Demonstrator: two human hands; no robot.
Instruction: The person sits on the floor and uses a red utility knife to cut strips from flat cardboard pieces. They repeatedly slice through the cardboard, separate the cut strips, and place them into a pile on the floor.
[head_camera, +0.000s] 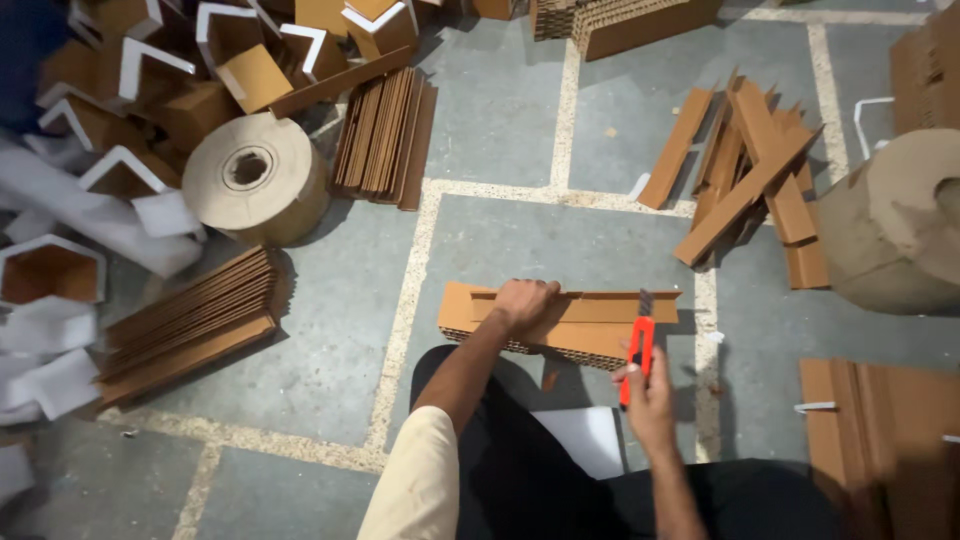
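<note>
My left hand (525, 303) presses down on a brown cardboard angle strip (590, 305) that lies across a honeycomb cardboard block (462, 318) on the floor in front of my knees. My right hand (650, 385) grips a red utility knife (637, 358), its blade pointing up against the strip near its right end. A white sheet (590, 437) lies under my legs.
A brown paper roll (255, 178) and stacked cardboard strips (385, 135) lie at the upper left, with more strips (190, 320) and white foam pieces (60, 300) on the left. Loose cut strips (750, 175) lie upper right beside another roll (900, 225). Flat boards (880, 425) sit at the right.
</note>
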